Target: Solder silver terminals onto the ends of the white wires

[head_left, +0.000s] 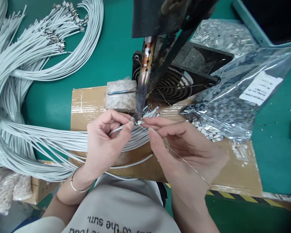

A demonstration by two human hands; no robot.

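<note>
At the tip of the soldering iron (pixel 145 69), its top hidden, the left hand (pixel 106 142) pinches a white cable (pixel 115 130), end obscured; the right hand (pixel 184 149) holds thin wire (pixel 189 166) beside a barely discernible metal connector (pixel 141 122).

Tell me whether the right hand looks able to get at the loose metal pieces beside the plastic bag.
Probably yes: the loose metal pieces lie just beyond the right hand, with nothing evident between, though its fingers seem occupied with a thin wire.
</note>
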